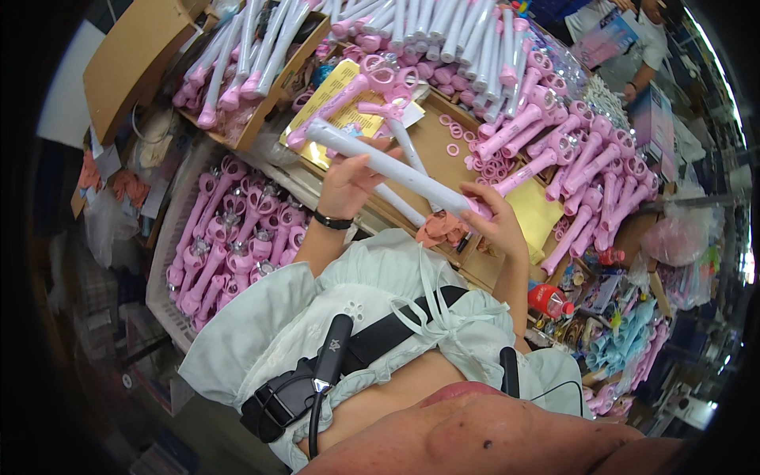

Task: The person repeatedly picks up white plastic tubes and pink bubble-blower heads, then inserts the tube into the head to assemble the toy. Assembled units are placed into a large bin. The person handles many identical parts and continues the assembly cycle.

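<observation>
A white plastic tube with a pink end (408, 170) is held slantwise over the worktable, its plain end up to the left. My left hand (350, 182) grips it from below, toward the plain end. Around the pink end, my right hand (492, 215) has its fingers closed. Beneath the tube lie a pink wand handle (339, 104) on a yellow sheet (321, 120), and another white tube with a pink head (405, 146). A crumpled orange cloth (443, 229) rests just below the tube.
Left stands a grey crate (162, 237) of pink wand handles. An open carton (273, 99) and a heap of white tubes (443, 32) lie at the back. Pink rings (495, 168), piled pink handles (594, 158) and a red-labelled bottle (549, 301) are rightward. Another person (645, 47) is far right.
</observation>
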`<act>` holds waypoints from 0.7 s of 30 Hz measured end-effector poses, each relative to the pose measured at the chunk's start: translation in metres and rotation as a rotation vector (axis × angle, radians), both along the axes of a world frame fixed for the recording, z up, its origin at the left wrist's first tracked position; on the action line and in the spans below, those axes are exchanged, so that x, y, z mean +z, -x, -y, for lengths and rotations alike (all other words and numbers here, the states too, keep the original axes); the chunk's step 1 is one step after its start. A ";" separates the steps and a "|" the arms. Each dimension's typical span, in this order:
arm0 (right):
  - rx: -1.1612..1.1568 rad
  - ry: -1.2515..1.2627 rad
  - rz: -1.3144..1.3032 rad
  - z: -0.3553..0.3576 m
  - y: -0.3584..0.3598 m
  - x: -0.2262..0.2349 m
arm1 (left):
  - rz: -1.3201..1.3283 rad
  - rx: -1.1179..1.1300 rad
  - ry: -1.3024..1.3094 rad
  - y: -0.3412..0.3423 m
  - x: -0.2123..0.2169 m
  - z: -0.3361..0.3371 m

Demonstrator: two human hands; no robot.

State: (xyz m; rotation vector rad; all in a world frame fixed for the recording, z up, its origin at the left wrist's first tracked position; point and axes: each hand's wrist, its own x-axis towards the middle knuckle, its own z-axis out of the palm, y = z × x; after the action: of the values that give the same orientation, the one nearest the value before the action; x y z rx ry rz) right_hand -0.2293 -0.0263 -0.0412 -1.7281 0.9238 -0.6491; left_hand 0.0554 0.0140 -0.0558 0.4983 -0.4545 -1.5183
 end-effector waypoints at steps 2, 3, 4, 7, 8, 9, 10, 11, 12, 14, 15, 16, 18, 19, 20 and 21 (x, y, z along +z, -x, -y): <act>-0.048 -0.035 0.199 -0.002 0.004 -0.001 | -0.074 0.039 0.027 -0.008 -0.005 0.000; -0.064 -0.080 0.317 -0.003 0.005 -0.002 | -0.141 0.046 0.041 -0.012 -0.007 0.000; -0.075 -0.121 0.451 -0.006 0.005 -0.003 | -0.199 0.056 0.045 -0.015 -0.009 0.000; -0.074 -0.144 0.525 -0.011 0.005 -0.003 | -0.300 0.045 0.049 -0.021 -0.013 0.001; -0.074 -0.114 0.522 -0.012 0.004 -0.002 | -0.326 0.039 0.049 -0.021 -0.014 0.002; -0.063 -0.109 0.529 -0.013 0.003 -0.001 | -0.299 0.044 0.022 -0.020 -0.015 0.002; -0.074 -0.066 0.508 -0.014 0.002 0.000 | -0.274 0.051 0.004 -0.019 -0.015 0.003; -0.084 -0.025 0.491 -0.015 0.000 0.001 | -0.244 0.065 -0.017 -0.017 -0.015 0.003; -0.091 0.016 0.475 -0.015 -0.001 0.001 | -0.254 0.055 -0.012 -0.016 -0.015 0.003; -0.092 0.072 0.417 -0.016 -0.002 0.001 | -0.259 0.057 -0.018 -0.014 -0.014 0.002; -0.098 0.096 0.386 -0.016 -0.002 -0.001 | -0.274 0.036 0.005 -0.014 -0.014 0.001; -0.106 0.121 0.393 -0.016 -0.002 -0.003 | -0.279 0.028 0.016 -0.015 -0.013 0.001; -0.131 0.160 0.391 -0.014 -0.001 -0.010 | -0.313 0.006 -0.009 -0.017 -0.013 0.001; -0.154 0.231 0.378 -0.012 -0.001 -0.014 | -0.342 -0.008 -0.044 -0.019 -0.013 0.001; -0.173 0.295 0.351 -0.009 -0.001 -0.018 | -0.372 -0.028 -0.059 -0.020 -0.014 0.002; -0.198 0.362 0.338 -0.007 -0.002 -0.022 | -0.391 -0.020 -0.089 -0.022 -0.015 0.002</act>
State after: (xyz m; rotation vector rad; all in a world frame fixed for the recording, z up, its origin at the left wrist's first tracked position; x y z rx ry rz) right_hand -0.2277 -0.0196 -0.0628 -1.7736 0.7742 -1.2608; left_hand 0.0771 0.0116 -0.0708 0.2550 -0.0886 -1.6133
